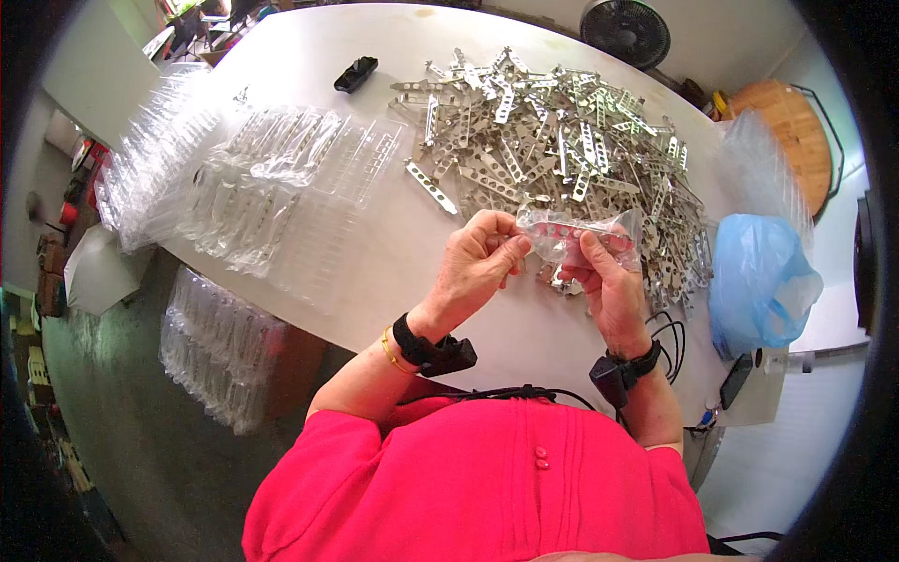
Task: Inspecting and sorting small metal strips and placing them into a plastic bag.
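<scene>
Close in front of me, a small clear plastic bag (565, 234) is held between both hands, with a perforated metal strip showing through it. My left hand (476, 269) pinches the bag's left end between thumb and fingers. At the other end, my right hand (613, 292) grips the bag, its thumb lying on top. Just beyond my hands spreads a large heap of shiny perforated metal strips (510, 169). One loose metal strip (431, 187) lies at the heap's left side, near my left hand.
Clear plastic trays (361, 155) holding bagged strips stand on the table's left, beside stacked trays (154, 169). More filled trays (220, 351) are below the table edge. A blue plastic bag (763, 281), a phone (736, 381) and black cables (670, 337) are at right. A black object (356, 74) lies farther back.
</scene>
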